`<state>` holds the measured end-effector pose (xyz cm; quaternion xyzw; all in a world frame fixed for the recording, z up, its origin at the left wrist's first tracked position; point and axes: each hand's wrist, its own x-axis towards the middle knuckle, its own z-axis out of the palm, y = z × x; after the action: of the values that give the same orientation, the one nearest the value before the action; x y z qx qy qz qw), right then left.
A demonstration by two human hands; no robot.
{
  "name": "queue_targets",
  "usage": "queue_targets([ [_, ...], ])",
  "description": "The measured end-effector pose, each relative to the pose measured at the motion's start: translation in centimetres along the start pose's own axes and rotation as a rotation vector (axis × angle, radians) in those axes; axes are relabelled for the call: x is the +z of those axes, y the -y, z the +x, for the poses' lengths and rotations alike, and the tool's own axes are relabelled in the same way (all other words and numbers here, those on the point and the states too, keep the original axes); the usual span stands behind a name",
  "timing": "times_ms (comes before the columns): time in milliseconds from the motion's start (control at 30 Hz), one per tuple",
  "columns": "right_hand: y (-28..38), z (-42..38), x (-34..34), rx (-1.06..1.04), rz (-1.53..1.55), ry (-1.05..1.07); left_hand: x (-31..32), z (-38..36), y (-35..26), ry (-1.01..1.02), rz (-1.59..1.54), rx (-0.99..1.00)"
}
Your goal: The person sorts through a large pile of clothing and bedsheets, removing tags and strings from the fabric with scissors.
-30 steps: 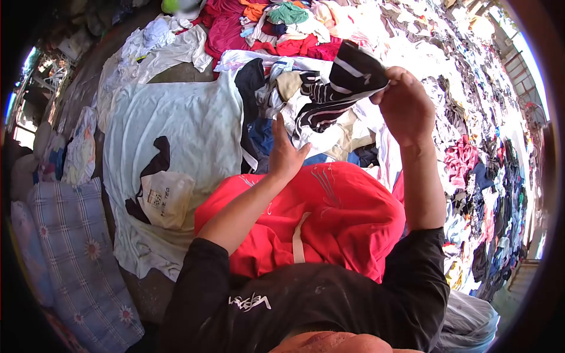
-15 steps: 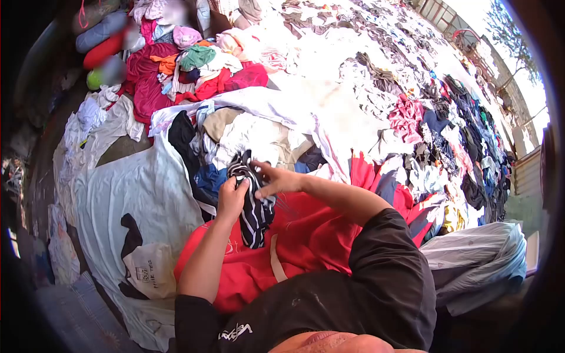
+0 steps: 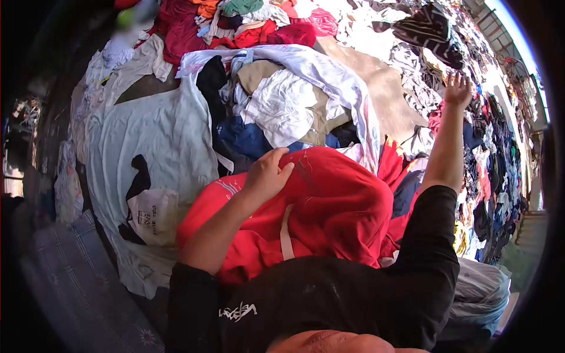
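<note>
My right hand [image 3: 458, 91] is stretched out to the far right with its fingers spread, holding nothing. Just beyond the fingertips is a black garment with white stripes [image 3: 425, 32], apart from the hand and seemingly in the air over the pile. My left hand [image 3: 269, 175] is over the red cloth [image 3: 329, 200] on my lap, fingers loosely bent and thumb apart, with nothing visible in it. In front of my knees, a white sheet [image 3: 347, 76] encloses a heap with a white crumpled garment [image 3: 282, 106], khaki cloth [image 3: 257, 75] and dark blue cloth [image 3: 242, 136].
A pale blue sheet [image 3: 153, 123] spreads out at the left, with a printed cream cloth [image 3: 154, 216] on it. Red, green and orange clothes [image 3: 250, 35] are piled at the back. Many dark garments [image 3: 497, 170] cover the ground on the right. A grey bundle [image 3: 479, 294] lies beside me.
The striped garment has left my hands and is now far off at the upper right. My right arm has swung out that way; my left hand has come down toward my lap. The view has shifted.
</note>
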<state>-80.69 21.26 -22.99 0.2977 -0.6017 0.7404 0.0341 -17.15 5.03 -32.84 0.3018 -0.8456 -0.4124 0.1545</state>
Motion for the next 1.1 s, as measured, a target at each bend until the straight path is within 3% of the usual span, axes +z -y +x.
queue_targets([
  [33, -1.1, 2.2, -2.2, 0.212, 0.642, -0.414, 1.2, -0.7, 0.9, -0.029, 0.073, 0.120],
  [67, -0.9, 0.7, 0.4, 0.222, 0.460, -0.468, 2.3, -1.1, 1.7, -0.049, 0.148, 0.258],
  [133, -3.8, -3.1, 3.9, 0.438, 0.125, -0.138, 2.6, -1.9, 0.9, 0.203, 0.293, 0.238],
  [200, -7.8, -9.7, 10.4, 0.685, -0.009, 0.044, 2.8, -2.1, 0.1, 0.476, 0.430, 0.255],
  [333, -18.1, -24.3, 19.9, 1.114, -0.212, 0.364, 4.2, -2.6, 0.6, 0.667, 0.511, 0.222],
  [467, -26.7, -38.7, 25.6, 1.402, -0.106, 0.127, 3.9, -2.9, 1.5, 0.567, 0.538, 0.226],
  [567, -29.7, -46.6, 27.9, 1.567, 0.010, 0.139, 2.8, -3.0, 1.5, 0.487, 0.521, 0.233],
  [600, -29.4, -48.0, 28.9, 1.567, 0.043, -0.023, 2.7, -3.1, 1.6, 0.474, 0.505, 0.243],
  [733, -27.8, -49.1, 31.2, 1.485, 0.214, -0.351, 2.3, -3.1, 0.9, 0.563, 0.496, 0.237],
  [833, -29.4, -48.5, 32.0, 1.541, 0.305, -0.167, 2.4, -3.3, 1.2, 0.523, 0.500, 0.299],
  [867, -27.9, -47.5, 32.5, 1.492, 0.202, -0.051, 2.3, -3.3, 1.0, 0.514, 0.522, 0.282],
  [933, -23.0, -44.7, 33.5, 1.380, -0.014, 0.174, 2.0, -3.0, 0.6, 0.493, 0.555, 0.245],
  [1100, -11.4, -38.2, 34.9, 1.058, 0.167, 0.581, 0.8, -1.3, 1.4, 0.347, 0.510, -0.023],
])
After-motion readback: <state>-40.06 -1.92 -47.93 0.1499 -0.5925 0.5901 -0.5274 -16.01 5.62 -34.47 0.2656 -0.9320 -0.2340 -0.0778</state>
